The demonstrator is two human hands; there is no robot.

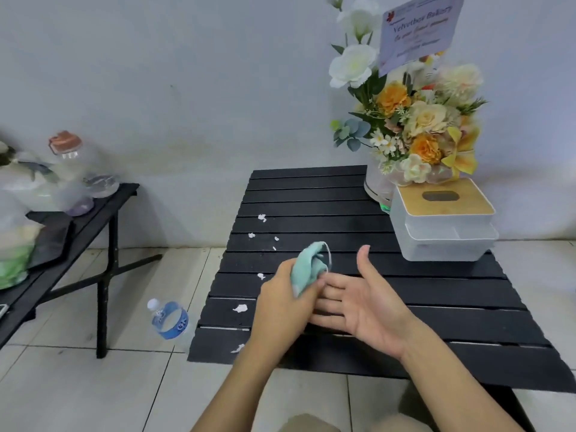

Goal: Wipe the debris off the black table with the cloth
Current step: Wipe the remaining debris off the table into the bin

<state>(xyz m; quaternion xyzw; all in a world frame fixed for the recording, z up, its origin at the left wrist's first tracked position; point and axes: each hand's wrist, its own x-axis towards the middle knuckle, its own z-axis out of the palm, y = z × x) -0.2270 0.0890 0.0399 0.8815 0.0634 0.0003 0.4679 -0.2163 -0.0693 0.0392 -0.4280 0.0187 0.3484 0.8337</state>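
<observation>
The left hand [282,302] grips the bunched teal cloth [307,268] with its fingers curled round the lower part, above the black table [311,198] nearer its left edge; the cloth seems lifted clear of the slats. The right hand [367,307] is open beside it, palm up, thumb raised, its straight fingers close together and reaching the left hand. White debris [240,308] dots the table's left edge, and a tissue box [442,226] and flowers [414,126] stand at the far right corner.

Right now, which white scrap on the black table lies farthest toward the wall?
The lone scrap, a slat beyond all the other pieces, on the left side.
</observation>
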